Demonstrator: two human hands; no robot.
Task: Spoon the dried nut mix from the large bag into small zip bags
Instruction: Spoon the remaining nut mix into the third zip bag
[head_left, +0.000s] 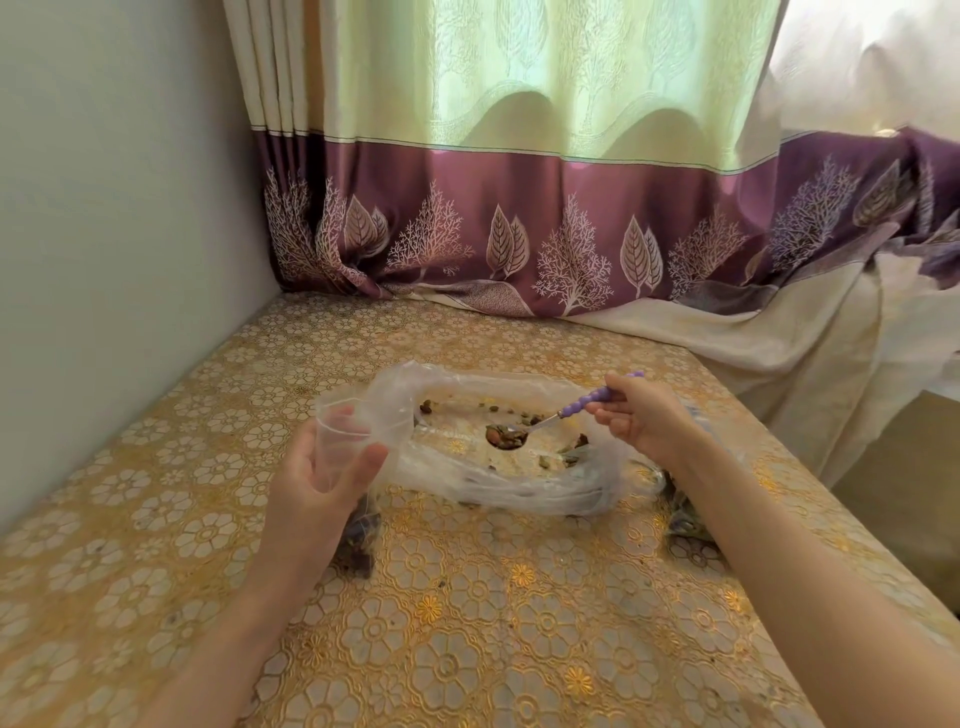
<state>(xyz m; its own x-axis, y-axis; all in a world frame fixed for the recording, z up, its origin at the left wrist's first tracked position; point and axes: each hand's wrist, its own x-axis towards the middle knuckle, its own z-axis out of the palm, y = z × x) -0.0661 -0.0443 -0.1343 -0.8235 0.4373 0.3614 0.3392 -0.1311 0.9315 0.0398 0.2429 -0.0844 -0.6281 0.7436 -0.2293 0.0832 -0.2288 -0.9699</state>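
Nut mix (506, 437), dark brown-green bits, heaped our spoon (566, 415) over the nearly emptied large bag (498, 486) on the tabletop (467, 623). Our right hand (641, 415) pinched its purple handle; our left hand (324, 473) gripped a small zip bag (345, 421), mouth open, just left.

Soft backlit daylight — edges warped

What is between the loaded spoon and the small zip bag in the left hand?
In the head view, only the large bag's raised clear rim separates spoon from small zip bag.
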